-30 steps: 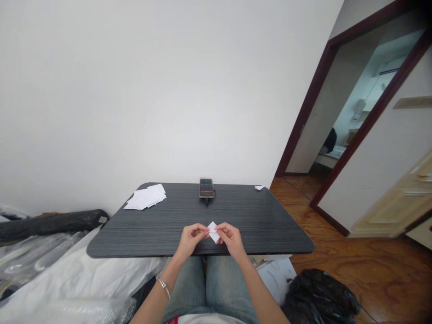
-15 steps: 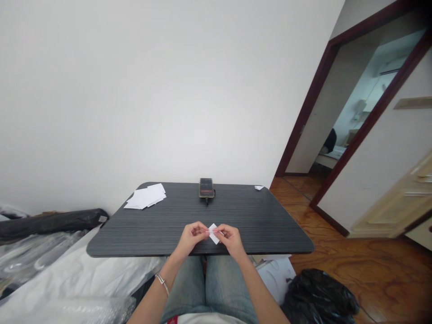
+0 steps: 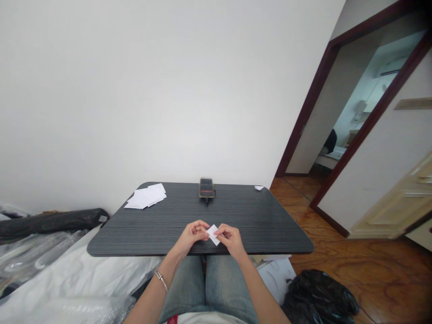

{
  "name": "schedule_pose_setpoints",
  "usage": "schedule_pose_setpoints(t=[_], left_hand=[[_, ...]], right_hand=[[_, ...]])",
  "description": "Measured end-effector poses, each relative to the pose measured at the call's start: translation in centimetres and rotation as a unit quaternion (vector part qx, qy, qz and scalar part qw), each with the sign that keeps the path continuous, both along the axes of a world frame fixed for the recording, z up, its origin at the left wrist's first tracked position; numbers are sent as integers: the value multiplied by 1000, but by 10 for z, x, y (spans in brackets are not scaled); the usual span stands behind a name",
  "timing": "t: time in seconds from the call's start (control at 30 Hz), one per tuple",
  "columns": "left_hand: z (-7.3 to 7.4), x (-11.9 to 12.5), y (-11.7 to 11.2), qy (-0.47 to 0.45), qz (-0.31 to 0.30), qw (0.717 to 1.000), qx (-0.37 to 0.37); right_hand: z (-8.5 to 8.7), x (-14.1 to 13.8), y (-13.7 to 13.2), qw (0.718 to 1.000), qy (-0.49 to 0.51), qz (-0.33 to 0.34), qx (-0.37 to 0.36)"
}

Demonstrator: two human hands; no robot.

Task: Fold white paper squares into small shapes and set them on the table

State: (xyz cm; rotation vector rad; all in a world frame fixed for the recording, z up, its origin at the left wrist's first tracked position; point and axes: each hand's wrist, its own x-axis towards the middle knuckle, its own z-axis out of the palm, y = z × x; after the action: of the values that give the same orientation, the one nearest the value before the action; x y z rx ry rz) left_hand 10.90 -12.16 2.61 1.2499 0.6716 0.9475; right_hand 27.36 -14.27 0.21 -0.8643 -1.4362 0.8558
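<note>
A small square of folded white paper (image 3: 213,235) is held between my hands, its corners pointing up and down, over the table's front edge. My right hand (image 3: 229,237) pinches its right side between thumb and fingers. At its left corner, my left hand (image 3: 194,234) has its fingers and thumb closed on the paper's edge. A bracelet (image 3: 162,281) circles my left wrist. The dark wood-grain table (image 3: 162,234) lies beneath both hands.
A pile of white paper sheets (image 3: 146,196) lies at the table's back left. A dark boxy device (image 3: 206,188) stands at the back middle. A small folded paper (image 3: 259,187) sits at the back right corner. A black plastic bag (image 3: 320,297) rests on the floor.
The folded paper lies a little flatter, with the raised crease across its middle no longer showing. Both hands stay in nearly the same place.
</note>
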Motion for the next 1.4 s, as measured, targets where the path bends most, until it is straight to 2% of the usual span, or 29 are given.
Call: schedule_pose_setpoints(t=[0.2,0.43,0.73,0.87,1.07,1.27,1.4], left_hand=[[0,3,-1,3,-17,1000,5],[-3,6,1,59,-10,998,-8],[-6,6,3,74,5,997,-34],[-7,7,5,75,12,996,-38],[-9,7,5,73,25,996,-33],[-15,8,7,73,37,996,-31],[-17,9,9,72,43,996,-32]], right_hand=[[3,0,-4,999,15,-39,7],[5,-2,-6,995,-73,-44,58],[4,-1,-5,994,-75,-48,66],[2,-1,-3,998,-41,-21,42],[5,-2,-2,998,43,-5,-51],[-1,-3,4,994,-20,-11,-111],[-3,-3,5,991,-15,-1,-134]])
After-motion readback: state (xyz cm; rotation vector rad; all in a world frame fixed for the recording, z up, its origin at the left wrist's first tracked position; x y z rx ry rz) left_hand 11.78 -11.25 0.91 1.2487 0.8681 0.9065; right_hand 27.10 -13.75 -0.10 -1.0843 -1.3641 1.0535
